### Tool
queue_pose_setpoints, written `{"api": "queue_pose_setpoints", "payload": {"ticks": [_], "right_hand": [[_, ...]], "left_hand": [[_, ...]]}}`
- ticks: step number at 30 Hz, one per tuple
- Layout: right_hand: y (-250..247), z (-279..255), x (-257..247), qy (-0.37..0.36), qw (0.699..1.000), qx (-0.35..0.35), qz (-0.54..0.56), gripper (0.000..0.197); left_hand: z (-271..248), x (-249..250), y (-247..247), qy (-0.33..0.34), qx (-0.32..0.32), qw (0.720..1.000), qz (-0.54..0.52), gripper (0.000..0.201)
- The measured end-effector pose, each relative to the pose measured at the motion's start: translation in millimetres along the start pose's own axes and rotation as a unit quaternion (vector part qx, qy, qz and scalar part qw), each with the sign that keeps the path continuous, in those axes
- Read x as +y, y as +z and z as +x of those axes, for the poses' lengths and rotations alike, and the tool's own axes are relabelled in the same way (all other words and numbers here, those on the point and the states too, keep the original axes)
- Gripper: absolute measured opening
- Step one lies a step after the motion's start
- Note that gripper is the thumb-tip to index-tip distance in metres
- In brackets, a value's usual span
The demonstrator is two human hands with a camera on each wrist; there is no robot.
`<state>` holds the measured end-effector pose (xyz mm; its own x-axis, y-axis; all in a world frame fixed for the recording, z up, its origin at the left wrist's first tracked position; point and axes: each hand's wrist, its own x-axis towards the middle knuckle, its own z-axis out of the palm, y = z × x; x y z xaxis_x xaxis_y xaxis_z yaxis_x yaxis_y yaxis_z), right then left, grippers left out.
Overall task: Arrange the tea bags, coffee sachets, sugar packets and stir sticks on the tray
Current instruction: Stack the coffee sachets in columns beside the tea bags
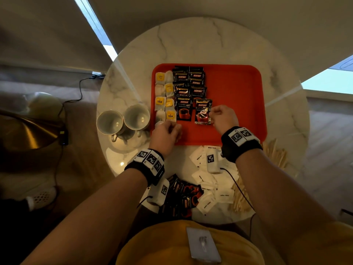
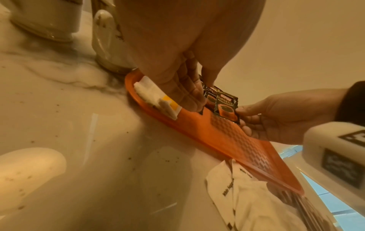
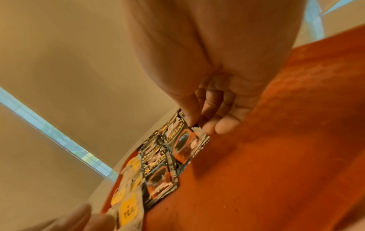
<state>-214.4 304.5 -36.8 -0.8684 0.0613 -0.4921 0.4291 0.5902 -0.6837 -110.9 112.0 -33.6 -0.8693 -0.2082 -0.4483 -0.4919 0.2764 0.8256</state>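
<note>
On the red tray [image 1: 235, 87], at its near-middle, the right hand [image 1: 223, 117] pinches a coffee sachet [image 1: 203, 111] by its right edge between thumb and fingertips [image 3: 225, 126]. That sachet's long axis runs from the person toward the far rim, with the printed name at the far end and the cup picture nearest the body; its right side is tilted up off the tray floor in the right wrist view. Just to its left lies a second sachet [image 1: 183, 109], flat and pointing the same way, and behind the pair more coffee sachets [image 1: 189, 81] overlap in two columns running away from the person. Along the tray's left side the tea bags [image 1: 164, 96] sit in two columns, yellow tags facing up. The left hand [image 1: 166, 133] rests at the tray's near-left corner, its fingers curled down onto the nearest tea bag [image 2: 158, 98]; whether it grips that bag I cannot tell. Off the tray, toward the person, lie loose sugar packets [image 1: 210, 188], a heap of dark sachets [image 1: 183, 196] and wooden stir sticks [image 1: 275, 152] on the marble table [image 1: 210, 41]. Two cups [image 1: 124, 119] stand left of the tray.
</note>
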Motion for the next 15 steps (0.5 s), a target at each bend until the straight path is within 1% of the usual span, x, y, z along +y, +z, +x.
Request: {"api": "queue_pose_setpoints", "payload": {"ticks": [3, 7, 10, 13, 15], "right_hand": [[2.6, 9.6, -2.4, 0.018, 1.000, 0.009, -0.015, 0.008], [12.6, 17.7, -10.5, 0.017, 0.999, 0.012, -0.042, 0.011], [17.0, 20.8, -17.7, 0.017, 0.999, 0.022, -0.045, 0.006], [12.4, 17.5, -20.7, 0.009, 0.998, 0.035, -0.044, 0.014], [7.8, 8.9, -20.2, -0.007, 0.998, 0.034, -0.057, 0.016]], "left_hand": [[-2.1, -5.6, -3.7, -0.009, -0.004, 1.000, 0.012, 0.019], [-4.7, -11.5, -7.2, -0.016, -0.011, 0.999, 0.032, 0.019], [-6.2, -14.8, -10.0, -0.016, -0.026, 0.997, 0.070, 0.021], [-7.0, -18.1, -12.7, -0.022, -0.050, 0.992, 0.116, 0.020], [-9.2, -18.8, -14.8, -0.028, -0.073, 0.986, 0.147, 0.013]]}}
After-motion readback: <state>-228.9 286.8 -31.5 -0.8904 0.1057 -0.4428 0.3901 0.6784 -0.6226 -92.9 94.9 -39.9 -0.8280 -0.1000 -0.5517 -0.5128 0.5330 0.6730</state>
